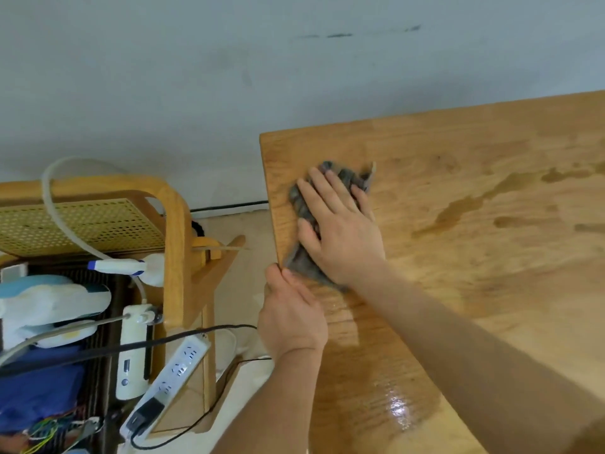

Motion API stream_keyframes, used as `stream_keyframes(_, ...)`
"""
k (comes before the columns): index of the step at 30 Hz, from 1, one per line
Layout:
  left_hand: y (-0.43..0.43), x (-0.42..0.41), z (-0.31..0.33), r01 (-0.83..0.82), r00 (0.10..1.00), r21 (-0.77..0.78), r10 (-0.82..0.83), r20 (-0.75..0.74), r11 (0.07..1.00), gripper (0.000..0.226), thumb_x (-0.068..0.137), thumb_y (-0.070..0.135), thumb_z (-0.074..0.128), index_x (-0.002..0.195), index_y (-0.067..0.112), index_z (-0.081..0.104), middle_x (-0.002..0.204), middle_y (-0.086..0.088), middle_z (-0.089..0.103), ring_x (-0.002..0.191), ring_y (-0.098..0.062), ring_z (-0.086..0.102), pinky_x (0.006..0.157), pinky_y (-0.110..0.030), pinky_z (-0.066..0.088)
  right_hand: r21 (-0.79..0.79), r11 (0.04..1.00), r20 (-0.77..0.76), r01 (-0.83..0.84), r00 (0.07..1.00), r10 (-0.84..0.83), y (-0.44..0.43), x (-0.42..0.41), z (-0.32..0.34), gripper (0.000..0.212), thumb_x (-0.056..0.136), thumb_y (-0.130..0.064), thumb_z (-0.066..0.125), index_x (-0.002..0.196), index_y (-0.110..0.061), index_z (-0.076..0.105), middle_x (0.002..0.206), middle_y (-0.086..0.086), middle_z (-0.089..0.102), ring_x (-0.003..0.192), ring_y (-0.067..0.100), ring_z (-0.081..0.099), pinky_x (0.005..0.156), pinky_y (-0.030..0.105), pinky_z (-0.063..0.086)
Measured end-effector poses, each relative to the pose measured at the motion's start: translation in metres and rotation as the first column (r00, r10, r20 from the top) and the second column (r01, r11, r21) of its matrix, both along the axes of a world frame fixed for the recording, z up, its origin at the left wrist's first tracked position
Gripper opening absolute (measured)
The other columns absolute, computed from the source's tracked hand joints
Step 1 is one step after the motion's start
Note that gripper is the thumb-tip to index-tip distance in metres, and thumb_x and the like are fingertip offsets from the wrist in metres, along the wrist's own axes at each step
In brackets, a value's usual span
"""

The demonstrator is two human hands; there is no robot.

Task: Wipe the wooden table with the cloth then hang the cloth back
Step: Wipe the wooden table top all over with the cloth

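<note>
The wooden table (458, 290) fills the right half of the view, with its left edge running down the middle. A crumpled grey cloth (302, 208) lies near the table's far left corner. My right hand (337, 227) presses flat on the cloth with straight, spread fingers. My left hand (291, 316) rests at the table's left edge just below the cloth, with the thumb and fingers curled over the edge. Wet streaks and a shiny wet patch (399, 407) show on the wood.
Left of the table stands a wooden chair (176, 231) with a perforated yellow back panel. On and around it lie a white power strip (173, 375), cables, a white hose, a spray nozzle and blue fabric. A grey wall rises behind.
</note>
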State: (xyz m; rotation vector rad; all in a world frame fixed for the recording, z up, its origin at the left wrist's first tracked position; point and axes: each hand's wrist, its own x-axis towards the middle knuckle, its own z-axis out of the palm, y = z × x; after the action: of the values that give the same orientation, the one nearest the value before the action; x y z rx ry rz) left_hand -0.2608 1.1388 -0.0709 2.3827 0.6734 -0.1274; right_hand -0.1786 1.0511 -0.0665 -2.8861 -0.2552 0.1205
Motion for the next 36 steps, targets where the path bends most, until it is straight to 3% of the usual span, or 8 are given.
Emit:
stream_keyframes(6, -0.003, 0.003, 0.004, -0.037, 0.999, 0.006, 0.038, -0.032, 0.999, 0.027, 0.099, 0.032, 0.019, 0.091, 0.015, 0.038, 0.074, -0.004, 0.05, 0.068, -0.035, 0.059, 0.053, -0.032, 0.032, -0.094, 0.986, -0.079, -0.138, 0.988, 0.131, -0.066, -0.113, 0.008, 0.058, 0.096, -0.044, 0.038, 0.151, -0.025, 0.032, 0.16, -0.004, 0.021, 0.149, 0.013, 0.015, 0.117, 0.044, 0.023)
stream_keyframes(9, -0.004, 0.009, 0.005, -0.033, 0.999, 0.003, 0.033, -0.009, 0.999, 0.025, 0.099, 0.033, 0.019, 0.091, 0.017, 0.037, 0.074, -0.004, 0.052, 0.065, -0.033, 0.057, 0.052, -0.031, 0.033, -0.072, 0.988, -0.071, -0.14, 0.988, 0.135, -0.068, -0.075, 0.008, 0.059, 0.094, -0.045, 0.037, 0.15, -0.026, 0.033, 0.16, -0.005, 0.024, 0.148, 0.013, 0.019, 0.117, 0.043, 0.022)
stream_keyframes(16, -0.002, 0.005, 0.002, -0.01, 1.0, -0.001, 0.01, -0.011, 1.0, 0.023, 0.096, 0.037, 0.012, 0.089, 0.023, 0.029, 0.065, 0.0, 0.051, 0.054, -0.023, 0.049, 0.047, -0.029, 0.033, -0.022, 0.976, -0.041, 0.217, 0.975, -0.218, -0.056, 0.08, 0.0, 0.061, 0.095, -0.047, 0.029, 0.152, -0.027, 0.026, 0.162, -0.005, 0.017, 0.149, 0.013, 0.01, 0.12, 0.043, 0.009)
stream_keyframes(20, -0.001, 0.004, -0.003, 0.004, 1.0, 0.028, -0.004, 0.001, 1.0, 0.021, 0.098, 0.034, 0.015, 0.088, 0.023, 0.029, 0.062, 0.0, 0.049, 0.052, -0.024, 0.048, 0.047, -0.029, 0.033, -0.009, 0.987, 0.027, 0.16, 0.987, -0.16, -0.046, 0.052, -0.004, 0.06, 0.096, -0.046, 0.029, 0.152, -0.024, 0.028, 0.161, -0.004, 0.021, 0.149, 0.015, 0.015, 0.119, 0.044, 0.013)
stream_keyframes(25, -0.005, 0.002, 0.008, 0.042, 0.997, 0.188, -0.053, 0.054, 0.981, 0.027, 0.098, 0.023, 0.028, 0.109, 0.007, 0.046, 0.103, -0.016, 0.055, 0.09, -0.033, 0.051, 0.065, -0.038, 0.036, -0.02, 0.986, -0.041, -0.163, 0.986, 0.162, -0.079, -0.091, 0.008, 0.057, 0.098, -0.044, 0.037, 0.15, -0.024, 0.033, 0.16, -0.005, 0.024, 0.148, 0.01, 0.015, 0.12, 0.042, 0.018)
stream_keyframes(28, -0.008, 0.003, 0.018, 0.23, 0.973, 0.292, -0.214, -0.085, 0.928, 0.053, 0.091, 0.018, 0.041, 0.14, 0.007, 0.027, 0.133, -0.018, 0.04, 0.117, -0.034, 0.039, 0.09, -0.043, 0.036, -0.039, 0.941, -0.093, -0.337, 0.939, 0.332, -0.116, -0.146, 0.012, 0.057, 0.096, -0.042, 0.041, 0.149, -0.023, 0.036, 0.159, -0.004, 0.026, 0.148, 0.013, 0.017, 0.117, 0.043, 0.024)
stream_keyframes(32, -0.029, 0.008, 0.031, 0.292, 0.951, 0.24, -0.253, -0.179, 0.926, 0.071, 0.093, 0.023, 0.041, 0.15, 0.01, 0.0, 0.158, -0.016, 0.0, 0.144, -0.035, 0.004, 0.115, -0.045, 0.016, -0.047, 0.871, -0.105, -0.488, 0.87, 0.482, -0.133, -0.116, 0.01, 0.057, 0.097, -0.043, 0.039, 0.15, -0.024, 0.034, 0.159, -0.004, 0.026, 0.148, 0.014, 0.019, 0.118, 0.041, 0.02)
stream_keyframes(36, -0.048, 0.002, 0.021, 0.324, 0.943, 0.306, -0.28, -0.178, 0.895, 0.066, 0.095, 0.034, 0.02, 0.149, 0.004, -0.003, 0.158, -0.016, -0.006, 0.144, -0.038, -0.007, 0.118, -0.05, 0.005, -0.057, 0.946, -0.06, -0.319, 0.947, 0.316, -0.119, -0.02, 0.008, 0.057, 0.097, -0.043, 0.03, 0.151, -0.027, 0.029, 0.16, -0.007, 0.022, 0.148, 0.012, 0.016, 0.119, 0.042, 0.014)
